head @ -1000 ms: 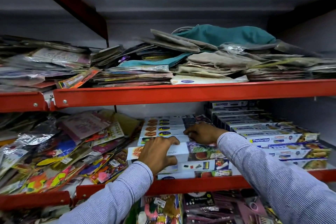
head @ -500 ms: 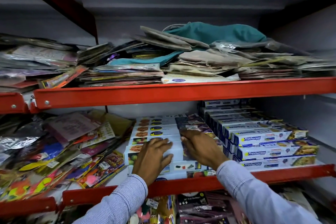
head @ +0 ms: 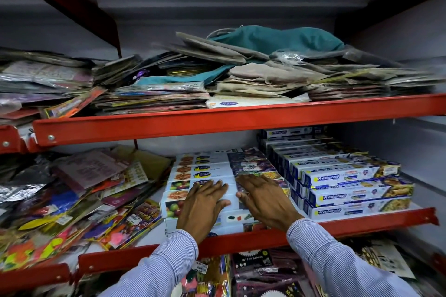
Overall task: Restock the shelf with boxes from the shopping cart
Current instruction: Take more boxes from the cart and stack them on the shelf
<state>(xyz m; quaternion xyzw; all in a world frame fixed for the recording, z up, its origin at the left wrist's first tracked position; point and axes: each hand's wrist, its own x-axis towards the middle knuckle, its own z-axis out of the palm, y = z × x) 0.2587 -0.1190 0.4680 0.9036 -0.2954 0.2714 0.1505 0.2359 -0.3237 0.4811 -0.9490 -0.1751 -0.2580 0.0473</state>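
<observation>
Middle shelf (head: 362,223), red front rail, carries a stepped stack of long white boxes (head: 205,169) printed with food pictures, lying flat at the centre of view, long sides parallel to the rail. Left hand (head: 202,207), palm down, fingers spread flat, rests on the front boxes of this stack; released, nothing gripped. Right hand (head: 263,200), likewise flat and open with fingers extended, lies just beside the left at its 3 o'clock, pressing on the darker printed ends of the same boxes; it grasps nothing. Both sleeves (head: 337,260) are pale blue with fine stripes, entering from 6 o'clock. At 3 o'clock of the white stack, touching or nearly touching it, stands a second stepped stack of blue and white boxes marked Freshwrapp (head: 350,190), several rows deep, reaching back under the upper shelf. At 9 o'clock of the white stack, a loose heap of colourful flat packets (head: 79,205) in clear wrapping, slanted and overlapping. Upper shelf (head: 241,118), at 12 o'clock, holds piles of flat grey and brown packets (head: 253,75) with a teal cloth bundle (head: 277,38) on top. Below the middle shelf, at 6 o'clock, dark packets labelled Foil Balloon (head: 253,260) show between the sleeves. Shopping cart not in view.
</observation>
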